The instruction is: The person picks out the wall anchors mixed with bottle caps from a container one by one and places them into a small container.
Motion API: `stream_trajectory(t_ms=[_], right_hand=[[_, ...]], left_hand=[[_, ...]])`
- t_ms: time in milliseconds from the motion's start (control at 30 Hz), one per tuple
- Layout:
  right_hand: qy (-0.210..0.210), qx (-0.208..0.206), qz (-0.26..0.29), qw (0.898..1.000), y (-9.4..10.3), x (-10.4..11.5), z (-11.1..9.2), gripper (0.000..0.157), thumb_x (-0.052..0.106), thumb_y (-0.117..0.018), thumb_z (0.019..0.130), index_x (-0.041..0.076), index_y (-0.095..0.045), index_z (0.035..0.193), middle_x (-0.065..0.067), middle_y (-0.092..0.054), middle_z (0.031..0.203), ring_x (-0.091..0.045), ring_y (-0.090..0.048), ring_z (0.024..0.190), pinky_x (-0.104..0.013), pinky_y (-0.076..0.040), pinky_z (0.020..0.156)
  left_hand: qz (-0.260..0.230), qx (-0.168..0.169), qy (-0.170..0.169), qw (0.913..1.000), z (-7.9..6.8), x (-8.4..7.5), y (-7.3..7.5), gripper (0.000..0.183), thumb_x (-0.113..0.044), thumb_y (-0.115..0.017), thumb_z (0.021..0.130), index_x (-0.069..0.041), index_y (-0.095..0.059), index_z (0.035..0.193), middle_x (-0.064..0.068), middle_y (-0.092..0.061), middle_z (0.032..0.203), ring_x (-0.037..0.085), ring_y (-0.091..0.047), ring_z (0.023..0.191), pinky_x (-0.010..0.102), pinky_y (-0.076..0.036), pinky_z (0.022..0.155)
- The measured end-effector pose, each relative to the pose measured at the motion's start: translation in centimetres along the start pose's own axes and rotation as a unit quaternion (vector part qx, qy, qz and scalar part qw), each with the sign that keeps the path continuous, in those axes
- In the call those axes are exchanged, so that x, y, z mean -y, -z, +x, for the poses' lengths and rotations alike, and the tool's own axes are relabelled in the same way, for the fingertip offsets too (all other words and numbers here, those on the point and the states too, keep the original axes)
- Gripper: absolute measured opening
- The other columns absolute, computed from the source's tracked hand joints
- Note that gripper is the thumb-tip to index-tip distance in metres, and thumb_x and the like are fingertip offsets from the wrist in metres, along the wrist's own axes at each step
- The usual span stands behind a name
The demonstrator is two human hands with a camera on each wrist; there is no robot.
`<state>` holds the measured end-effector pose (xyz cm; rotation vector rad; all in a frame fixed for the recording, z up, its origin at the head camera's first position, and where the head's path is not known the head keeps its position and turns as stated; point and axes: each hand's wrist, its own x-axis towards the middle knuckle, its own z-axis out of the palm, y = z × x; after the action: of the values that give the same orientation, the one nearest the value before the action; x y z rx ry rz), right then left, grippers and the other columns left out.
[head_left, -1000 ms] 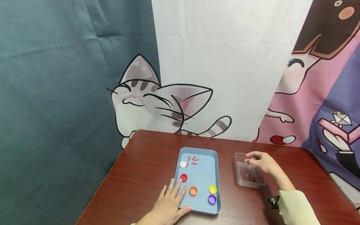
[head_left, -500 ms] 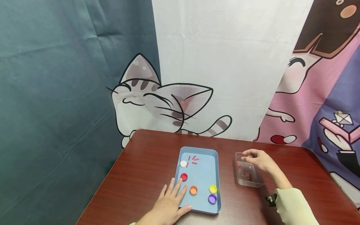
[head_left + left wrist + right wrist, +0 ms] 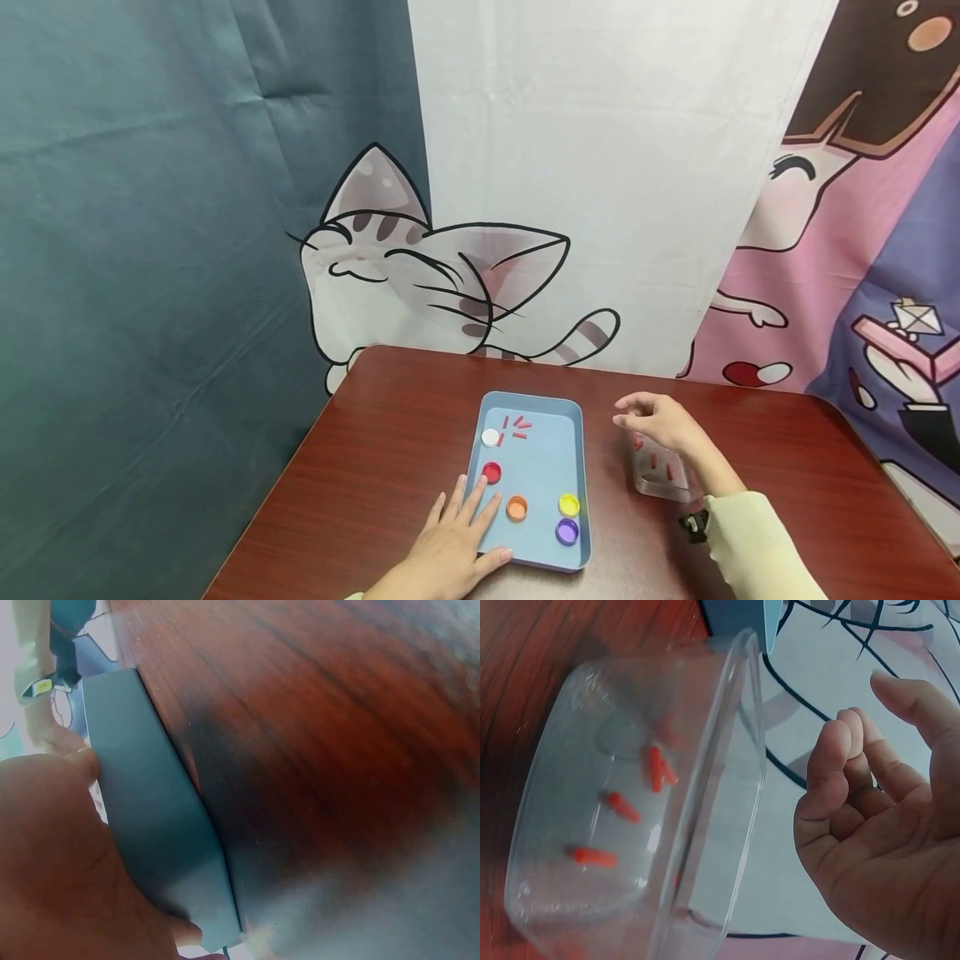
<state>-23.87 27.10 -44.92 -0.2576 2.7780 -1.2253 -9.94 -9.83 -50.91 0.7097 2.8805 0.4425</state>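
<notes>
My left hand [image 3: 447, 546] lies with spread fingers over the near left edge of the blue tray [image 3: 546, 557]; in the left wrist view its thumb is at the tray's outer wall [image 3: 154, 802]. In the tray are several red sticks [image 3: 519, 435] and white [image 3: 490, 437], red [image 3: 491, 472], orange [image 3: 517, 509], yellow [image 3: 569, 505] and purple [image 3: 567, 532] caps. My right hand [image 3: 660, 423] hovers over the far end of a clear plastic box [image 3: 663, 490], thumb and fingers apart, nothing showing between them. Several red sticks [image 3: 596, 857] lie inside the box.
Both containers stand on a dark red wooden table [image 3: 405, 433], the box to the right of the tray. Behind the table hangs a printed backdrop [image 3: 637, 208] with a cartoon cat, and a grey-green curtain [image 3: 135, 292] is at the left.
My right hand has moved left across the box towards the tray. A red stick at its fingertips earlier no longer shows there; red at the box's left side looks bigger. Left hand stays.
</notes>
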Motion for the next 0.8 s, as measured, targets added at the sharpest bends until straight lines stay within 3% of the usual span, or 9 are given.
stream_trajectory(t_ms=[133, 367, 500, 800], right_hand=[[-0.014, 0.007, 0.028, 0.999, -0.7, 0.6, 0.4, 0.042, 0.027, -0.076, 0.090, 0.000, -0.066, 0.121, -0.007, -0.062, 0.080, -0.029, -0.061, 0.079, -0.032, -0.049, 0.061], [-0.018, 0.015, 0.038, 0.999, -2.2, 1.9, 1.1, 0.038, 0.024, -0.076, 0.089, 0.002, -0.067, 0.119, -0.002, -0.057, 0.076, -0.019, -0.053, 0.065, -0.031, -0.044, 0.047], [-0.004, 0.014, 0.032, 0.999, -3.0, 2.6, 1.6, 0.036, 0.022, -0.076, 0.088, 0.002, -0.068, 0.117, -0.001, -0.057, 0.075, -0.014, -0.048, 0.061, -0.026, -0.039, 0.048], [0.023, 0.011, 0.023, 0.999, -5.0, 3.9, 2.4, 0.029, 0.015, -0.074, 0.087, 0.001, -0.070, 0.112, -0.001, -0.057, 0.072, -0.013, -0.051, 0.064, -0.025, -0.043, 0.058]], left_hand=[[-0.001, 0.001, 0.001, 1.0000, 0.0, 0.0, 0.0, 0.077, -0.067, -0.044, 0.098, -0.020, -0.036, 0.159, 0.008, -0.019, 0.169, 0.041, -0.013, 0.154, 0.066, -0.021, 0.116], [-0.004, 0.002, 0.001, 1.0000, 0.1, 0.1, -0.1, 0.077, -0.067, -0.044, 0.098, -0.020, -0.036, 0.159, 0.008, -0.020, 0.169, 0.041, -0.013, 0.154, 0.066, -0.021, 0.116], [-0.005, 0.000, 0.001, 1.0000, 0.1, 0.1, -0.2, 0.077, -0.067, -0.044, 0.098, -0.020, -0.037, 0.158, 0.008, -0.020, 0.169, 0.041, -0.014, 0.154, 0.066, -0.021, 0.116], [-0.002, -0.003, 0.001, 1.0000, 0.2, 0.1, -0.2, 0.077, -0.067, -0.044, 0.098, -0.020, -0.037, 0.158, 0.008, -0.020, 0.169, 0.041, -0.014, 0.154, 0.066, -0.021, 0.116]])
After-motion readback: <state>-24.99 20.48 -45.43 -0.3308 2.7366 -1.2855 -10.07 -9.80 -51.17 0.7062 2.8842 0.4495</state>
